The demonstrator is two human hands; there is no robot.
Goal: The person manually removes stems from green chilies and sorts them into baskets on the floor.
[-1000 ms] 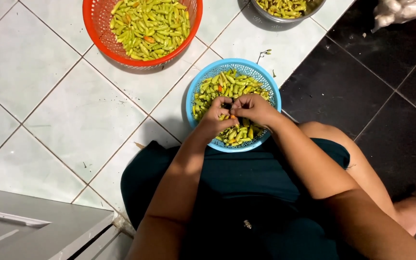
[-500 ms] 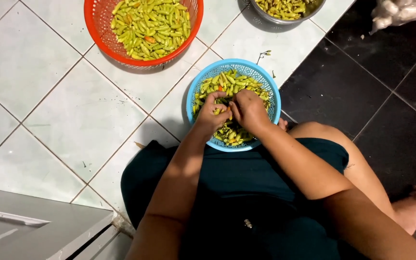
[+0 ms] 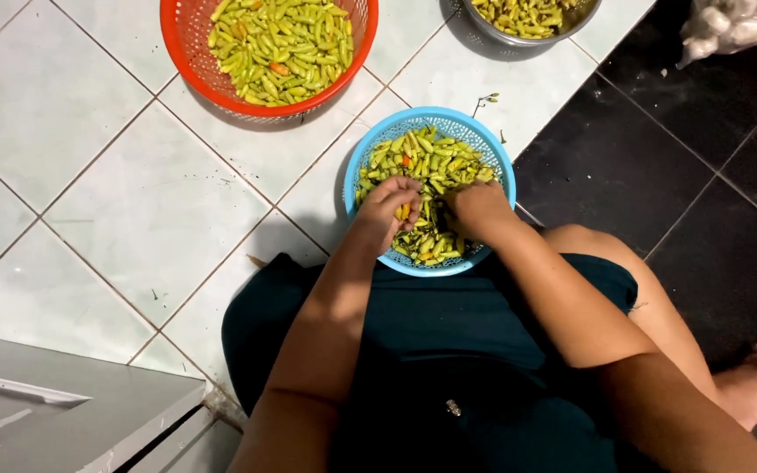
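Seated on tiled floor, left hand (image 3: 389, 208) pinching a chilli, right hand (image 3: 477, 208) curled into the chillies, in blue basket (image 3: 370, 151) at 12 o'clock; best gripped near the stem.

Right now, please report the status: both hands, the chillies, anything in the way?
Left hand closed on a chilli. Right hand down in the blue basket, grip hidden. Nothing blocking; red basket apart.

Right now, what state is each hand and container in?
Left hand: curled, pinching a yellow chili over the blue basket.
Right hand: palm down in the chilies.
Round blue plastic basket: partly filled.
Round red plastic basket: well filled.
Metal bowl: holding chilies.
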